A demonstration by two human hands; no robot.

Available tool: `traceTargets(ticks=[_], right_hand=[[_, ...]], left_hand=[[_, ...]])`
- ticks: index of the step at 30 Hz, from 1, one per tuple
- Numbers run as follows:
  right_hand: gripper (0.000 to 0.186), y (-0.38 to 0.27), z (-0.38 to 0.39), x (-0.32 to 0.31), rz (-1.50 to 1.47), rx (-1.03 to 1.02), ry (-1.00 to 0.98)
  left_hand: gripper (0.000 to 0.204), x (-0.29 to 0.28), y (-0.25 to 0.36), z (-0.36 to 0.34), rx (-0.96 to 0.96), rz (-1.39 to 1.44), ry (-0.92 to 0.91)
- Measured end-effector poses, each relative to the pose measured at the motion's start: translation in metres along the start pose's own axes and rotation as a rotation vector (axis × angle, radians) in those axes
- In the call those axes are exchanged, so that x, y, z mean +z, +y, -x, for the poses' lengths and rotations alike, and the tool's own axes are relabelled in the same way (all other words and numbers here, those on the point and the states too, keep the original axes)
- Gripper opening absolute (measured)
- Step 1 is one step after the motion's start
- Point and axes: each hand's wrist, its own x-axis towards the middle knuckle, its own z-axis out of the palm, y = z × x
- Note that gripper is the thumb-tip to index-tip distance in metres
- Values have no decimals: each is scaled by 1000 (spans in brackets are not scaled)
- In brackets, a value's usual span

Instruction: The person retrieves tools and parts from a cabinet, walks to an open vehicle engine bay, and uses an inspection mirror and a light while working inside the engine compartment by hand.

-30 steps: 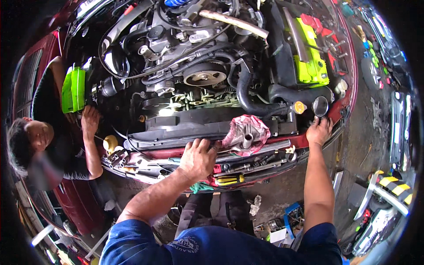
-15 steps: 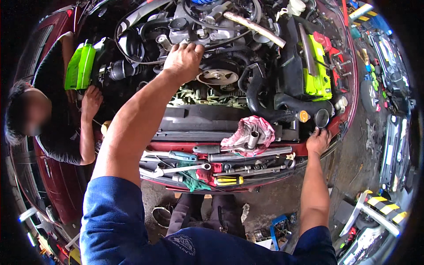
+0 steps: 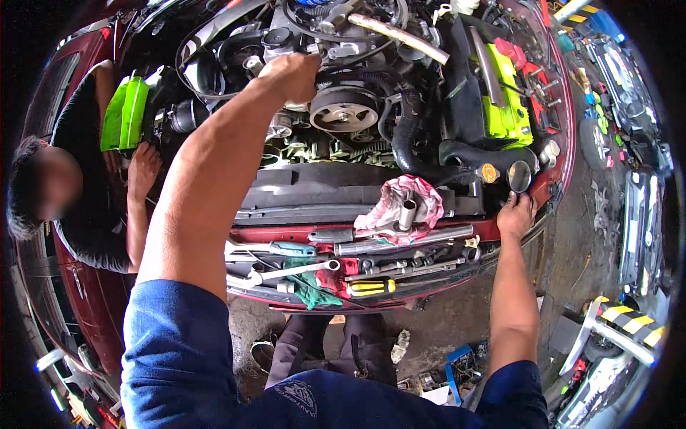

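Observation:
My left hand reaches into the engine bay, just left of a pale round pulley. Its fingers are curled on the far side and hidden, so what they hold, if anything, does not show. At the front right corner of the bay, my right hand has its fingertips closed at the lower edge of a round black-rimmed piece with a pale, shiny face. This piece sits by the end of a thick black duct, next to an orange cap.
Along the front edge lie a combination wrench, a yellow-handled screwdriver and a red-and-white rag with a socket on it. A battery stands right. Another person's hand rests left, beside a bright green part.
My left hand has shifted slightly farther in and turned, so its fingers no longer show. My right hand keeps its place. The face of the round piece looks lighter. The view has shifted slightly.

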Motion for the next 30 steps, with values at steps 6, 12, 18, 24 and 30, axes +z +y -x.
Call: traceTargets(ticks=[6, 12, 18, 24, 30], right_hand=[[30, 2, 0, 3, -9, 14, -1], [30, 1, 0, 4, -9, 47, -36], [31, 3, -1, 5, -8, 16, -40], [31, 2, -1, 7, -15, -3, 0], [35, 1, -1, 5, -1, 23, -29]], left_hand=[[36, -3, -5, -11, -15, 15, -70], [33, -9, -3, -13, -49, 34, -127], [34, -4, -10, -17, 15, 49, -103], [33, -7, -8, -17, 7, 51, -120], [34, -10, -7, -19, -3, 51, -157]])
